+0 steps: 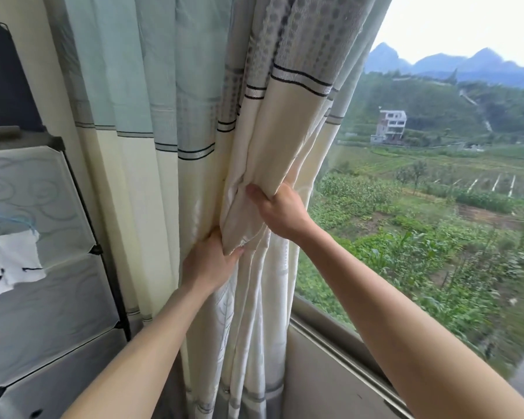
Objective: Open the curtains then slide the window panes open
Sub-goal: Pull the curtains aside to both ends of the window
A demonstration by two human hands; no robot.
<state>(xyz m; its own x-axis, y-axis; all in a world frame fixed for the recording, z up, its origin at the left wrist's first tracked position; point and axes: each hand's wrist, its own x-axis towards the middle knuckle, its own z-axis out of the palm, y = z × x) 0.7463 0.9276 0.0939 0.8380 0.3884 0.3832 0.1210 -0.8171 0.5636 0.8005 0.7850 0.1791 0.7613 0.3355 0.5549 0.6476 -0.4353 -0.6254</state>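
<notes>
Curtain step's nearly done — the curtain point(194, 116) is bunched against the left edge of the window pane point(421, 207), glass mostly bare. Left hand point(208, 263) and right hand point(280, 211) both clutch the cream folds. Next: let go, find the pane's frame — handle probably behind the fabric. Storage cabinet point(43, 237) crowds the curtain's left.

Curtain point(194, 122): woven cloth, matt, fine ribbed texture seen on the cream band; grey dotted weave at upper centre; thin shiny silver stripes edged in black. Sheer inner curtain point(254, 313): thinner white cloth, semi-translucent. Cabinet point(37, 231) at left of the frame: frosted translucent plastic panels with a swirl pattern, black frame rods and corner connectors. Window frame point(345, 358) at lower right: smooth, pale, metal-looking finish. Pane point(436, 207): clear glass, faint reflections noted.
</notes>
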